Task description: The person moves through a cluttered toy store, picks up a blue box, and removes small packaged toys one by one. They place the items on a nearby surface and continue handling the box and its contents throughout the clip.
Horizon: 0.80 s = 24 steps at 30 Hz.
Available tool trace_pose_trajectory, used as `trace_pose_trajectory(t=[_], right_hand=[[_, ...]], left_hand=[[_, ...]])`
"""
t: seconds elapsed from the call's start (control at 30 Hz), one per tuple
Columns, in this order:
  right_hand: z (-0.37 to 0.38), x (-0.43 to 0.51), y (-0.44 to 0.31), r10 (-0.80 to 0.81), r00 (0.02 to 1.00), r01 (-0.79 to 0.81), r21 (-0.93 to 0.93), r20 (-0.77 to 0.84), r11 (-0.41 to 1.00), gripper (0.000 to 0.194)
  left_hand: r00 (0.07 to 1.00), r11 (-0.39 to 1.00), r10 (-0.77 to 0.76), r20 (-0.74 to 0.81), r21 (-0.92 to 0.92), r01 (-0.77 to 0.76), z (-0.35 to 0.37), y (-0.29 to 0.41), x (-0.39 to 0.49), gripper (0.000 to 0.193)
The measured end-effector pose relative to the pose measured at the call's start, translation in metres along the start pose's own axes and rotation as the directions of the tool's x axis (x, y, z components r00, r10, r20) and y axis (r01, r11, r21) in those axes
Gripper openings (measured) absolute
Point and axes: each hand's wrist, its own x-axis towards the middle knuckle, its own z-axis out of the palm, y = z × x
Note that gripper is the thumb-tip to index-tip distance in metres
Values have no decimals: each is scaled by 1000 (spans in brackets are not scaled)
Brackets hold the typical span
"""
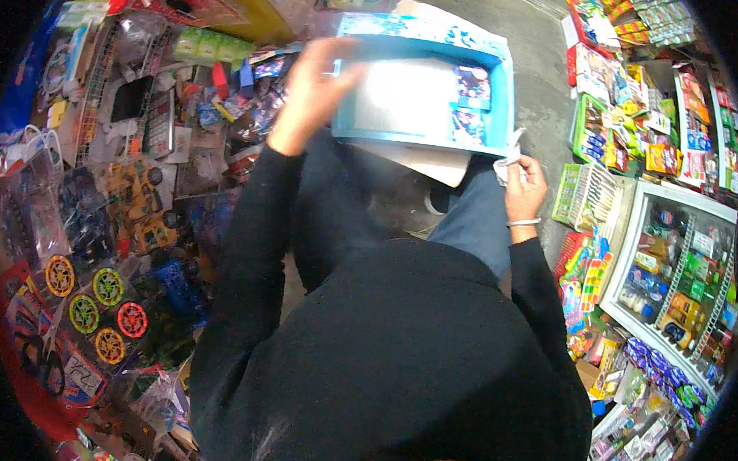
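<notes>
A light-blue open box (512,91) sits before me, over my knees. Its pale interior holds small packets (472,90) with dark printed pictures, along the right side. My left hand (317,83) is at the box's left edge, blurred, thumb apart from the fingers, with nothing visible in its grasp. Crumpled white tissue or cloth (505,168) is pinched in the fingers of my right hand (525,188), just beyond the box's lower right corner. Beneath the box juts a pale flat sheet (437,164), perhaps cardboard.
To the left, merchandise is piled close: a smartphone (131,99), a keyboard (160,124), scissors (51,334) and bright toy wheels (108,287). Snack-filled baskets (589,132) and a glass-topped drinks cooler (676,268) line the right. Grey floor (536,83) shows between.
</notes>
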Motion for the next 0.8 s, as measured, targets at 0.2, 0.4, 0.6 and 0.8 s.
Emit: trace_pose_trajectory(t=[0.2,0.4,0.6,0.8], right_hand=[[-3,-3,0,11,1000,-11,15,-14,1000,12],[-5,-2,3,-52,998,52,-8,-32,999,11],[-5,-1,11,-52,998,50,-42,-31,998,11],[-7,-3,8,-56,998,54,-61,-20,997,11]], left_hand=[[886,931,-39,462,338,-136,118,63,24,53],[904,853,-356,237,478,210,169,50,42,63],[830,850,-508,230,292,440,185,15,51,61],[829,874,-476,294,58,482,182,7,54,47]])
